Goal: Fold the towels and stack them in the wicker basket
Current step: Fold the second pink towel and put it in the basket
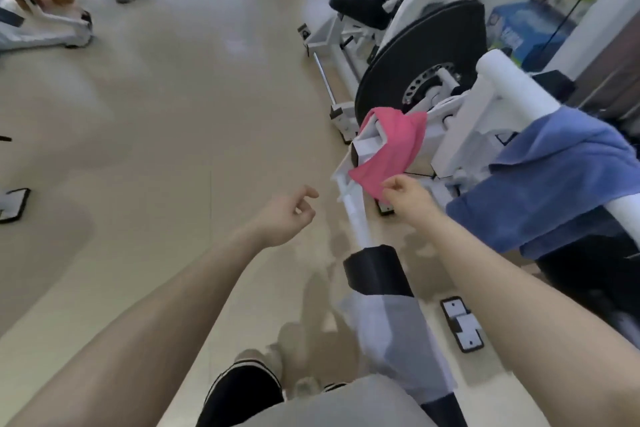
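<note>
On the white machine frame [460,135], the right hand [405,196] is seemingly pinching the pink towel [394,146]; the left hand [287,215] is hanging loosely curled, holding nothing; tugging risks snagging the towel.

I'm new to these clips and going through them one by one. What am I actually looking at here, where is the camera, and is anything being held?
There is no robot here. The single picture comes from a wide-angle camera worn on a person's head, looking forward and down, so the two bare arms reaching out are the wearer's own. The right hand pinches the lower edge of a pink towel that is draped over a white exercise machine. The left hand hovers beside it with loosely curled fingers and holds nothing. A blue towel hangs over a white padded bar of the machine to the right. Below is a pale floor. No wicker basket shows in this view.
</note>
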The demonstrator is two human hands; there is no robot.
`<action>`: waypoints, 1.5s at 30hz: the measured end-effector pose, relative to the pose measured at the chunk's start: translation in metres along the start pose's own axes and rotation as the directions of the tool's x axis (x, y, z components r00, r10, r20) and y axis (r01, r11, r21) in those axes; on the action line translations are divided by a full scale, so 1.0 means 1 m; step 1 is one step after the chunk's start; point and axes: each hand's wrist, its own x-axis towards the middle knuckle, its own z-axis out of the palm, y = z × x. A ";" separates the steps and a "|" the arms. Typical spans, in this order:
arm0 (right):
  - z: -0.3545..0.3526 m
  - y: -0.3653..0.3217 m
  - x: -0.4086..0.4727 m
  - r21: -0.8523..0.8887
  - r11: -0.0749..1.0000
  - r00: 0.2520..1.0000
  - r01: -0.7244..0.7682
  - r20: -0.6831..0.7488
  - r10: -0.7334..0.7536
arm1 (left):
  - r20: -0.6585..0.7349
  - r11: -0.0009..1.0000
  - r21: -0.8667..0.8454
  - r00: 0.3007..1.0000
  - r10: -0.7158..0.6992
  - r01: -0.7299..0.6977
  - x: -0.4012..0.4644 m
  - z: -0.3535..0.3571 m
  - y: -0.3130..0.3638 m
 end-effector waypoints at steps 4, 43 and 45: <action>-0.001 -0.012 0.061 -0.036 0.999 0.992 -0.014 -0.122 0.010 | 0.127 0.986 -0.163 0.992 -0.009 0.030 0.075 -0.023 -0.003; -0.002 -0.046 0.026 0.559 0.829 0.299 -0.009 -0.790 0.536 | 0.488 0.432 -0.508 0.164 0.858 -0.745 0.254 0.010 0.149; 0.005 -0.045 -0.017 0.517 0.854 0.351 -0.066 -0.789 0.505 | 0.552 0.359 -0.509 0.023 0.833 -0.782 0.211 0.023 0.156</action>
